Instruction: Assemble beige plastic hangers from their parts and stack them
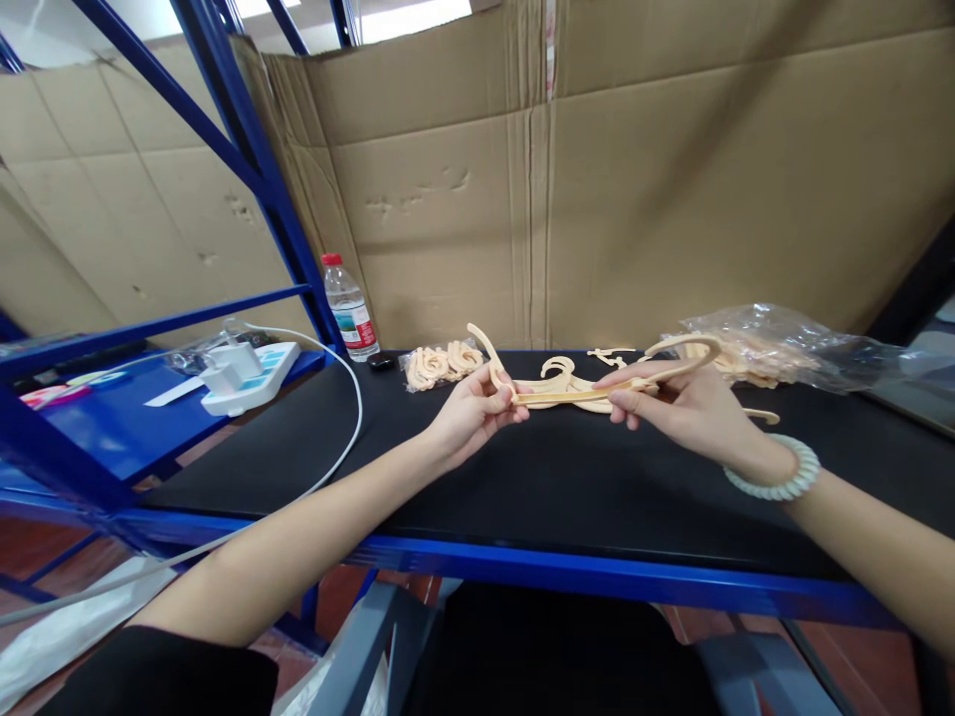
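A beige plastic clothes hanger (563, 397) is held level above the black tabletop, stretched between my two hands. My left hand (481, 406) is closed on its left end, thumb on top, where a curved arm sticks up and to the left. The right end is pinched in my right hand (675, 400), and a hook-shaped curved part rises over that hand. Just behind the bar more beige hanger pieces (558, 368) show, one with a curled hook; the bar partly hides them. My fingers cover both ends of the hanger.
At the back lie a bagged bundle of beige parts (440, 365), a clear plastic bag (791, 343) with more parts, and small loose pieces (612, 356). A water bottle (350, 310) stands back left. A power strip (252, 378) trails a white cable (356, 388) across the table's left side.
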The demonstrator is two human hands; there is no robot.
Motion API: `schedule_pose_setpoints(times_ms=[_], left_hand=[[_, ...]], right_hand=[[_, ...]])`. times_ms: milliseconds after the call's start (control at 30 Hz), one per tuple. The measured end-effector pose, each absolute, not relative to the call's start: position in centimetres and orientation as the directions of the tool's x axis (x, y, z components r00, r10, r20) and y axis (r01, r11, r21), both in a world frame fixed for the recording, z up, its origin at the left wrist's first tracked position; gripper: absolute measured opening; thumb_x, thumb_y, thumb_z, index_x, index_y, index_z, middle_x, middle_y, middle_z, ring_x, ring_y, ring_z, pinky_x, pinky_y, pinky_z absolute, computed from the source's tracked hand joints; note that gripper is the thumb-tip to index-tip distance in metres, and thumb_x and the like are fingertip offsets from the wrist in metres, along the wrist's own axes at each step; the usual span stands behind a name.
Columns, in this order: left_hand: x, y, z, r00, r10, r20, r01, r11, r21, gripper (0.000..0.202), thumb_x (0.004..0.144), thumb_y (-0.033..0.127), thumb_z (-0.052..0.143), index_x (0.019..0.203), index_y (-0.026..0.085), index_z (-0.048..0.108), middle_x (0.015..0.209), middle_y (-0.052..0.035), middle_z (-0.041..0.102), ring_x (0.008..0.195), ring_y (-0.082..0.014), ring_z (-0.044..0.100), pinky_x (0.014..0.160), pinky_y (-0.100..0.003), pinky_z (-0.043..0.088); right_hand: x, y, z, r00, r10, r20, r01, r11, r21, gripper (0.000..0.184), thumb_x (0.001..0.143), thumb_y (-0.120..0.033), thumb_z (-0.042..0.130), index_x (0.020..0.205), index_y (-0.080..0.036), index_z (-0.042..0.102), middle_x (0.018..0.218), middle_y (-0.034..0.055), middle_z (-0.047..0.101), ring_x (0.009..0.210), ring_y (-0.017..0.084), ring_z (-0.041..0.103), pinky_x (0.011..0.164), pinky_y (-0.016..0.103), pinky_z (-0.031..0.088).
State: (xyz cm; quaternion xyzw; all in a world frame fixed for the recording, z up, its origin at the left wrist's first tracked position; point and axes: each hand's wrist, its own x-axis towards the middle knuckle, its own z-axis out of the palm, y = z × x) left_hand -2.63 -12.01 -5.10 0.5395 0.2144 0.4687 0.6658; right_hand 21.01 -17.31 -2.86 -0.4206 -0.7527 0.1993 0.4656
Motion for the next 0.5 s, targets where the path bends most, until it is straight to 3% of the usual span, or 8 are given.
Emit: schedule_pose_setpoints(times_ms=[267, 500], left_hand=[[-2.1, -12.4, -5.9, 0.314, 0.885, 0.343, -0.385, -0.212, 0.898, 0.020, 0.072, 0.013, 0.067, 0.077, 0.015, 0.049, 0.076, -0.0014, 0.064, 0.056, -0.0079, 0.058, 0.058, -0.022, 0.046], [-1.7, -12.3, -6.6, 0.195, 0.912, 0.360, -0.326, -0.286, 0.901, 0.026, 0.069, 0.020, 0.074, 0.079, 0.013, 0.051, 0.082, -0.0051, 0.067, 0.060, -0.0132, 0.065, 0.064, -0.028, 0.054]], right_hand=[[20.4, -17.3, -3.4, -0.164, 0.846, 0.507, 0.432, 0.524, -0.734, 0.021, 0.080, -0.037, 0.062, 0.087, -0.018, 0.071, 0.065, 0.0033, 0.067, 0.052, 0.014, 0.062, 0.051, 0.026, 0.053], [20.0, -17.2, -3.2, -0.102, 0.863, 0.494, 0.419, 0.488, -0.766, 0.024, 0.080, -0.041, 0.063, 0.080, -0.018, 0.069, 0.065, 0.0046, 0.068, 0.052, 0.016, 0.062, 0.053, 0.029, 0.054]])
